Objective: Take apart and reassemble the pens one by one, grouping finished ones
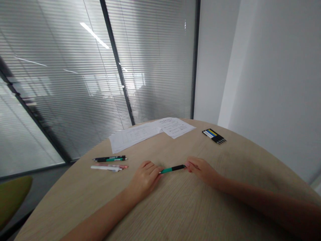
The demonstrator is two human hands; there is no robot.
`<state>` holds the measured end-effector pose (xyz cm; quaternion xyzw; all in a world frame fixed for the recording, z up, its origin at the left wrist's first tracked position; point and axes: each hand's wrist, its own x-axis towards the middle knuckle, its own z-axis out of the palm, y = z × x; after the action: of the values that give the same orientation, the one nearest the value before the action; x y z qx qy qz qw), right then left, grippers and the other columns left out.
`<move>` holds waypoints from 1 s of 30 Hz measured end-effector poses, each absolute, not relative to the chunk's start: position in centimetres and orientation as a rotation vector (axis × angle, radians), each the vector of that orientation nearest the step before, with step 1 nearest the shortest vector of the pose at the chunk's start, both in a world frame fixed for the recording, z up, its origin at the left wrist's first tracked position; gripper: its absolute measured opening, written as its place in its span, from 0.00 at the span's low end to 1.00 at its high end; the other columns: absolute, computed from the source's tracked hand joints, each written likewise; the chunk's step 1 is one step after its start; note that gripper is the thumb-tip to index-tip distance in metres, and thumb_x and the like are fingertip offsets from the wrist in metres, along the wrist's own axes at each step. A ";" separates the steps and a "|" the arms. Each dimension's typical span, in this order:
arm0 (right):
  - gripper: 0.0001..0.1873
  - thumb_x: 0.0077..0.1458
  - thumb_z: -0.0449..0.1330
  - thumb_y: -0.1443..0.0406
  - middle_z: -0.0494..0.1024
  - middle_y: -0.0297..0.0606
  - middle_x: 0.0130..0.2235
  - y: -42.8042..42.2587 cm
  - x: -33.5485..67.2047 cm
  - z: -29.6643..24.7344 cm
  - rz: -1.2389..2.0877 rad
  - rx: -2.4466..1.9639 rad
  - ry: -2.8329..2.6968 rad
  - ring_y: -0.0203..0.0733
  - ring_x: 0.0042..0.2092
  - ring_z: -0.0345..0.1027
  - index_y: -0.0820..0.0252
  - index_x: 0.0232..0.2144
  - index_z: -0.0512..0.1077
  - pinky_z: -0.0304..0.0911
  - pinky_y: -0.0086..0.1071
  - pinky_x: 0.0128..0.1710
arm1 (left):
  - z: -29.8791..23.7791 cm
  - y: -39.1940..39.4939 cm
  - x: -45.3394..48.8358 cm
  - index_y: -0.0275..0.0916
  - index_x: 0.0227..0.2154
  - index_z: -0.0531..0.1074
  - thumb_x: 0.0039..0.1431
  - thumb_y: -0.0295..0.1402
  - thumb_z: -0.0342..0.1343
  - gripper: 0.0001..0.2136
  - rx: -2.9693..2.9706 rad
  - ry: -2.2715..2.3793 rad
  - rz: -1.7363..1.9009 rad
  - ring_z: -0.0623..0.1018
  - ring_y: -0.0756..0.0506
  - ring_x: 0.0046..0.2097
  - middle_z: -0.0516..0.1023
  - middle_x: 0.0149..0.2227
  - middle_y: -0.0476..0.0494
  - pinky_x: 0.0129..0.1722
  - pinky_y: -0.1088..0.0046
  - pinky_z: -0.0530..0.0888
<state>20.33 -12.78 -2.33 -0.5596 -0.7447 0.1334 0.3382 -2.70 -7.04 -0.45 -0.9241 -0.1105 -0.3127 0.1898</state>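
A green-and-black pen (pixel 173 169) lies almost level just above the wooden tabletop (pixel 190 207), held at both ends. The left hand (pixel 145 179) pinches the green end with closed fingers, and the right hand (pixel 200 169) grips the black end the same way; both rest on the tabletop.

If the hands pull apart or twist, the pen could come apart suddenly, and a small inner part could spring out and roll across the round tabletop toward its edge.

Left of the pen lie three loose pens (pixel 110 162), side by side and well apart from it. Beyond the pen, sheets of paper (pixel 150 132) are spread flat. To the right of the papers, a bundle of refills (pixel 214 136) lies close together. No box, cup or other container is in view; everything sits bare on the tabletop.
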 end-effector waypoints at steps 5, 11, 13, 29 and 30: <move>0.12 0.56 0.45 0.63 0.65 0.32 0.26 -12.6 20.4 -2.5 0.339 -1.381 -1.937 0.35 0.29 0.59 0.59 0.24 0.62 0.54 0.28 0.30 | -0.6 -6.9 -2.7 0.35 0.32 0.66 0.60 0.28 0.40 0.10 -2.595 -0.334 -0.877 0.71 0.49 0.26 0.74 0.24 0.45 0.31 0.70 0.68; 0.14 0.55 0.45 0.62 0.65 0.32 0.23 -12.5 20.5 -2.6 0.355 -1.433 -1.936 0.34 0.27 0.58 0.59 0.20 0.62 0.53 0.27 0.28 | -0.5 -6.9 -2.8 0.35 0.33 0.66 0.59 0.27 0.42 0.08 -2.598 -0.302 -0.856 0.71 0.49 0.27 0.74 0.25 0.46 0.31 0.70 0.68; 0.16 0.56 0.45 0.62 0.65 0.31 0.21 -12.6 20.5 -2.6 0.373 -1.470 -1.941 0.33 0.25 0.58 0.60 0.19 0.62 0.52 0.27 0.26 | -0.5 -7.1 -2.8 0.35 0.33 0.66 0.59 0.27 0.42 0.08 -2.594 -0.291 -0.852 0.71 0.48 0.27 0.74 0.24 0.47 0.31 0.69 0.68; 0.25 0.57 0.41 0.56 0.65 0.32 0.17 -12.1 20.7 -3.4 0.469 -1.527 -1.849 0.33 0.22 0.59 0.60 0.15 0.65 0.54 0.27 0.25 | -0.4 -7.3 -2.7 0.35 0.33 0.66 0.58 0.26 0.42 0.07 -2.585 -0.283 -0.843 0.72 0.48 0.27 0.74 0.24 0.47 0.32 0.69 0.68; 0.25 0.57 0.41 0.57 0.66 0.32 0.18 -12.0 20.7 -3.5 0.508 -1.496 -1.833 0.33 0.23 0.60 0.61 0.17 0.67 0.54 0.27 0.25 | -0.4 -7.2 -2.7 0.35 0.33 0.66 0.58 0.26 0.42 0.07 -2.585 -0.284 -0.845 0.72 0.48 0.27 0.74 0.24 0.47 0.32 0.69 0.68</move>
<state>20.72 -12.03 -3.46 -0.5782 -0.7088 0.1965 0.3531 -2.71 -7.23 -0.39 -0.9259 -0.1017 -0.3026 0.2022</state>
